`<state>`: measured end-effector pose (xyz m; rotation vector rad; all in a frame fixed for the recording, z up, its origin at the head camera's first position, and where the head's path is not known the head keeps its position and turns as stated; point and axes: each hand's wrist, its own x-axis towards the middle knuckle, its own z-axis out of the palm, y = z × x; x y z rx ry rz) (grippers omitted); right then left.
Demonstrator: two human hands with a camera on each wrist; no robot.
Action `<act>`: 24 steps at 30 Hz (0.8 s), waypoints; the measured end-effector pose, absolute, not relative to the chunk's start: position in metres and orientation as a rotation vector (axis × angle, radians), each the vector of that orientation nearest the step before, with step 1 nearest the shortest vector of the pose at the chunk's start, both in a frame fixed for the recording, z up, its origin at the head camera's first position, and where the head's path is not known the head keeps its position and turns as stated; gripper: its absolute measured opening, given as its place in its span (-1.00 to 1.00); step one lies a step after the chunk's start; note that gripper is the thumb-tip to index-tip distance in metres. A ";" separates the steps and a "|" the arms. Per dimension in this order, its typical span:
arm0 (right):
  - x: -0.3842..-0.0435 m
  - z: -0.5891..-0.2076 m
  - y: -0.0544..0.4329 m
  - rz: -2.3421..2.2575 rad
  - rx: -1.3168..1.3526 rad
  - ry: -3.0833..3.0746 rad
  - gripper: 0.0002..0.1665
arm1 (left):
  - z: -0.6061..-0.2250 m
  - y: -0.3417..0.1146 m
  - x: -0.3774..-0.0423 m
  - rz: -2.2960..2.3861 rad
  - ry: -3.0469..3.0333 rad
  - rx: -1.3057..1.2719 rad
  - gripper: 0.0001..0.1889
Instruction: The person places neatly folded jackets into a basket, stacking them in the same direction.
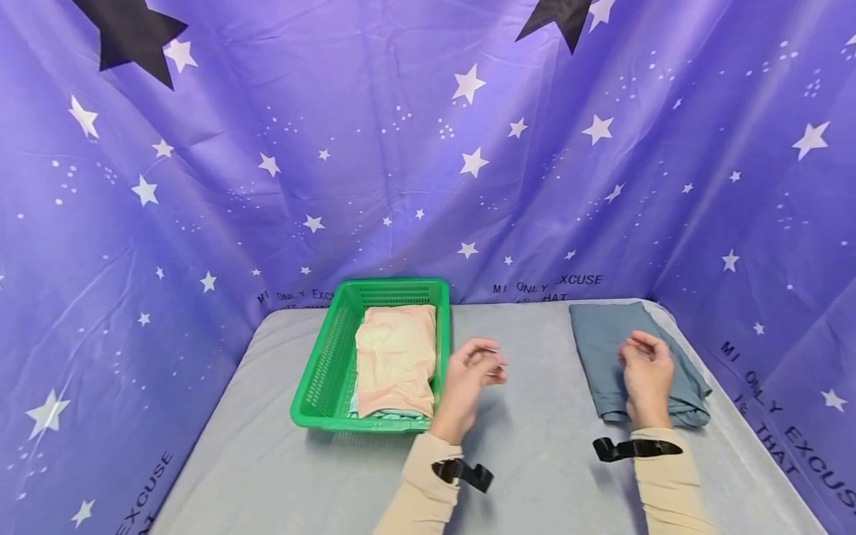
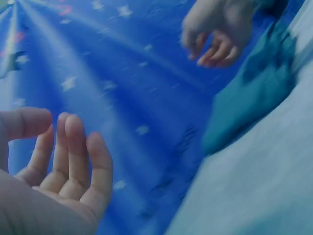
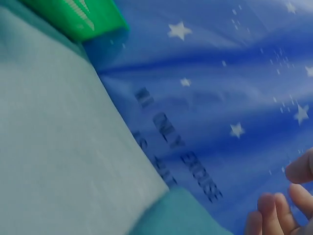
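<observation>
My left hand [image 1: 469, 379] hovers just right of the green basket [image 1: 304, 386], its fingers loosely bent with nothing between them. In the left wrist view the same hand [image 2: 73, 176] shows an empty palm and parted fingers. Inside the basket lies a folded peach cloth [image 1: 396, 357], with the edge of a mint-green cloth [image 1: 394, 414] under its front. My right hand [image 1: 647, 375] is over a folded blue-grey cloth [image 1: 598, 349] at the table's right side, fingers relaxed and holding nothing. Its fingertips [image 3: 266, 203] appear at the lower right corner of the right wrist view.
A light grey cover [image 1: 528, 371] lies over the table. Purple curtains [image 1: 401, 186] with stars and printed words stand behind the table and on both sides. Each sleeve carries a black strap [image 1: 461, 472] near the wrist.
</observation>
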<state>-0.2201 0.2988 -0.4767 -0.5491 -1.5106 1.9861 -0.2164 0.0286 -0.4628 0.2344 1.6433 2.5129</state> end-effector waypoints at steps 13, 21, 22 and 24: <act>-0.207 -0.487 0.368 1.491 -0.878 -2.036 -0.68 | -0.507 0.132 -0.213 2.342 1.756 -0.213 -0.80; -0.197 -0.498 0.402 1.131 -0.835 -2.583 -0.15 | -0.514 0.164 -0.216 2.225 1.754 -0.280 -0.71; -0.196 -0.500 0.405 1.131 -0.845 -2.613 -0.11 | -0.515 0.168 -0.216 2.210 1.750 -0.290 -0.70; -0.195 -0.504 0.410 1.160 -0.869 -2.655 -0.04 | -0.518 0.175 -0.214 2.187 1.741 -0.312 -0.69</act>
